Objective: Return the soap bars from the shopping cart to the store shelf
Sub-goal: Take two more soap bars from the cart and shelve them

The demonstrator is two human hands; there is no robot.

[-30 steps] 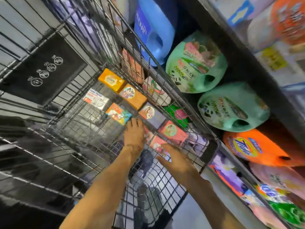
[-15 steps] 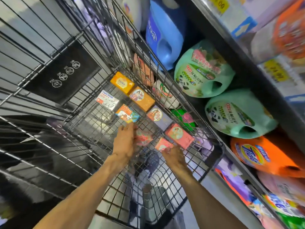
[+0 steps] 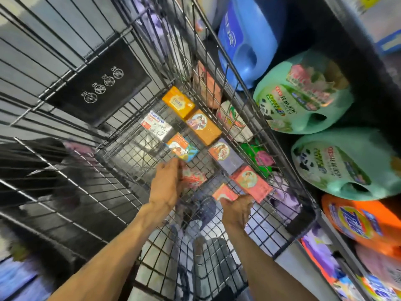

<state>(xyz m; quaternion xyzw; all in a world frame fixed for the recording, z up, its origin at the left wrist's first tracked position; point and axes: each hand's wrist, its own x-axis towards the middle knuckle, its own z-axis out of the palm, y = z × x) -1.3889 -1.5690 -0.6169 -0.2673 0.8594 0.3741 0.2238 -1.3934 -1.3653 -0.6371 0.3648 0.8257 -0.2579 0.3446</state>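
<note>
Store aisle: cart (image 3: 121, 148), "Goat Soap" box (image 3: 155, 127); "Tide" jug (image 3: 360, 222) on shelf.

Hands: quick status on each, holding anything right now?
Left hand: fingers around a pink soap bar in the cart.
Right hand: fingertips on a small pink soap bar; grip cannot be told.

Soap boxes on the grey wire shopping cart (image 3: 121, 161): a plain orange box (image 3: 178, 102), an orange box with a round picture (image 3: 204, 129), a white box with red and blue print (image 3: 155, 127), a blue-and-orange box (image 3: 182, 148), and a pink-red box (image 3: 251, 183). Right of frame: a blue jug (image 3: 247, 40), mint-green jugs (image 3: 303, 92) with panda labels, and an orange jug (image 3: 364, 222).
</note>
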